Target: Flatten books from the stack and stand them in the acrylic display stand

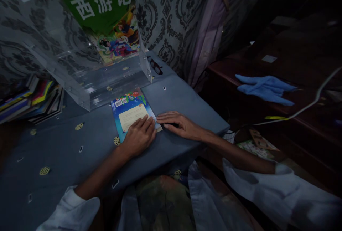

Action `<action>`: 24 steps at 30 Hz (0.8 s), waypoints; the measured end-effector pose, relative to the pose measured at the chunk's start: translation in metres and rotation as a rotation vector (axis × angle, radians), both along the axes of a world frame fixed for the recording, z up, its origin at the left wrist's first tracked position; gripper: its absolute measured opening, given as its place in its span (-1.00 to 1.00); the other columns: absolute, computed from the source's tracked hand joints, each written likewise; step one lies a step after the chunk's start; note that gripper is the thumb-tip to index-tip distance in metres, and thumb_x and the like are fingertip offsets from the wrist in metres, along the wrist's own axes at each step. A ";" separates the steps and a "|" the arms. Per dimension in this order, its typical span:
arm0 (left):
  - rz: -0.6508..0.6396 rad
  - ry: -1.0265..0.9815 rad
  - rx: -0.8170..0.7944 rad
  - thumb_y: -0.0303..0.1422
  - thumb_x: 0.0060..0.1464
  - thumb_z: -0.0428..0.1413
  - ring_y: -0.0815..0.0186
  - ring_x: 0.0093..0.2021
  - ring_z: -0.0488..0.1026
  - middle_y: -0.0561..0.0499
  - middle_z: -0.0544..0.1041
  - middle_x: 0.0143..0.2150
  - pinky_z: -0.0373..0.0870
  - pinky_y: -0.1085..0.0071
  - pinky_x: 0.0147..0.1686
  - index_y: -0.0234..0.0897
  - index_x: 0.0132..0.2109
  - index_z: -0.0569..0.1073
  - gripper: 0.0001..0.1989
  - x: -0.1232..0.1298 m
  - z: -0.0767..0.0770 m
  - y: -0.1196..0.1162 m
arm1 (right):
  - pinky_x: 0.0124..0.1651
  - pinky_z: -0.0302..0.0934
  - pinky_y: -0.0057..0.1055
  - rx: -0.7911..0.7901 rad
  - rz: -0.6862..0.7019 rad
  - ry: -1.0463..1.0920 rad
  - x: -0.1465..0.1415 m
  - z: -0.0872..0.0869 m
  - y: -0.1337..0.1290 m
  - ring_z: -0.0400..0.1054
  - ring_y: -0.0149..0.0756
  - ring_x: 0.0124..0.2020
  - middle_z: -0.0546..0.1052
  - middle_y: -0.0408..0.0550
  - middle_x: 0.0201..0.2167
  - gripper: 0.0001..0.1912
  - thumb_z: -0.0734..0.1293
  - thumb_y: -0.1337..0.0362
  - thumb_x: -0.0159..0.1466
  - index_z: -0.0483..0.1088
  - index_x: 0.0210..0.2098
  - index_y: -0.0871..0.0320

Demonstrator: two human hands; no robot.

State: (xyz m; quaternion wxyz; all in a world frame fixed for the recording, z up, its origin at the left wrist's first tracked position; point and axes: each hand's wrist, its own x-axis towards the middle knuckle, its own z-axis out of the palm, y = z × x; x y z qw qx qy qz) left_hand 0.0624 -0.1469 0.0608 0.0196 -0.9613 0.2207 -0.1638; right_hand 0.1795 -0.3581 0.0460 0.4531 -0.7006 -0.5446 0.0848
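Observation:
A blue book (124,117) with a cream text panel and barcodes lies closed on the table, in the middle of the head view. My left hand (140,133) rests flat over its lower right part, fingers stretched out, covering that corner. At the book's right edge is my right hand (181,124), its fingers extended toward the left with the tips touching or nearly touching the edge. Neither hand is wrapped around anything. Just behind the book stands a clear acrylic rack (117,81), holding a green book (107,20) upright against the wall.
Several stacked books (32,97) sit at the table's left. Folded glasses (156,67) lie right of the rack. Beyond the right table edge, a blue glove (264,88) rests on a dark red surface near a white cable (317,97). The blue tablecloth (61,156) extends left.

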 end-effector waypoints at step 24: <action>0.086 0.095 -0.027 -0.25 0.41 -0.08 0.16 0.27 0.39 -0.20 0.44 0.27 0.33 0.15 0.24 -0.32 0.26 0.37 -0.60 0.011 0.007 0.009 | 0.02 0.38 -0.09 -0.061 -0.011 -0.430 -0.029 0.001 -0.008 0.44 -0.16 -0.01 0.59 0.07 0.00 -0.64 0.13 0.34 0.46 0.43 0.14 0.10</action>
